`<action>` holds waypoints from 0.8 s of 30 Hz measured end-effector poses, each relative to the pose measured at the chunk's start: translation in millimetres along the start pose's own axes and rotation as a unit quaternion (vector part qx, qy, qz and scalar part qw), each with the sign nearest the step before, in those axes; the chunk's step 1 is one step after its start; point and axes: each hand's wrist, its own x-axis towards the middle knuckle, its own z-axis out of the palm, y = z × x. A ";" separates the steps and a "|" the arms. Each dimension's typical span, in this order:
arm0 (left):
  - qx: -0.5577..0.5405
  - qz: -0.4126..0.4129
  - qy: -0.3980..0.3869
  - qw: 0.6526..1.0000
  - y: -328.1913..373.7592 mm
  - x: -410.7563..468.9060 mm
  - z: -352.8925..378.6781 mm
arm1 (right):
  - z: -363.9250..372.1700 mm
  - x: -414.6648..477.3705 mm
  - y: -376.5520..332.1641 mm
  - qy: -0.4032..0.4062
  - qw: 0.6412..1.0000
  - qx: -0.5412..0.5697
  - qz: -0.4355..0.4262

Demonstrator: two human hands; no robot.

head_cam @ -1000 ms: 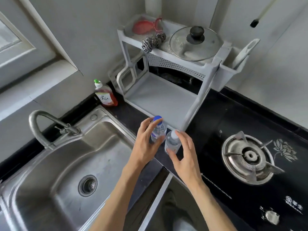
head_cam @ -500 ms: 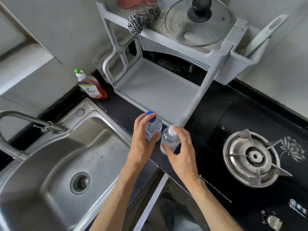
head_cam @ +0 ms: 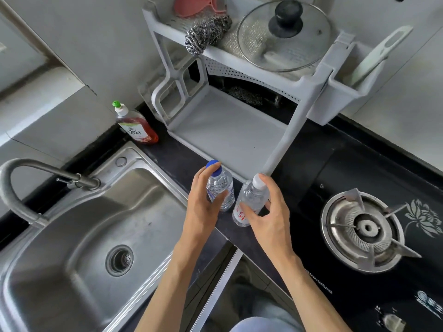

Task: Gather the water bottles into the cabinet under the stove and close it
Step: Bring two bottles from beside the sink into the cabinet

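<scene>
Two small clear water bottles are over the black counter, just in front of the grey rack. My left hand (head_cam: 201,207) grips the blue-capped bottle (head_cam: 221,190) round its body. My right hand (head_cam: 268,216) grips the white-capped bottle (head_cam: 250,200), which has a red label and leans to the right. The two bottles almost touch. Below my wrists, the top edge of an open cabinet door (head_cam: 215,291) shows as a pale strip; the cabinet's inside is hidden.
A steel sink (head_cam: 79,236) with a curved tap (head_cam: 31,173) lies to the left. A red dish-soap bottle (head_cam: 136,128) stands behind it. The grey rack (head_cam: 230,130) carries a glass lid and a steel scourer. A gas burner (head_cam: 364,228) sits on the right.
The view has moved closer and dipped. Both hands hold the same bottles; the white-capped bottle has tipped to the right and the hands sit a little lower on the counter.
</scene>
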 end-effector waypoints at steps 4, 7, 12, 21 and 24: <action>0.028 0.006 -0.004 1.000 23.3 -19.7 -10.3 | -14.1 -12.9 -17.4 0.001 1.000 0.023 0.010; 0.030 0.000 0.006 1.000 46.5 -41.6 -20.9 | -25.0 -27.1 -35.4 0.019 0.999 0.033 0.026; 0.014 0.030 0.033 0.999 86.1 -88.0 -45.7 | -47.3 -61.9 -76.1 0.011 0.999 0.033 0.003; 0.025 0.104 -0.021 0.994 145.6 -193.2 -106.5 | -91.6 -181.7 -147.9 0.026 0.998 0.020 -0.048; 0.030 0.126 -0.048 0.990 159.5 -235.7 -117.0 | -101.9 -229.0 -164.7 0.035 0.997 -0.015 -0.070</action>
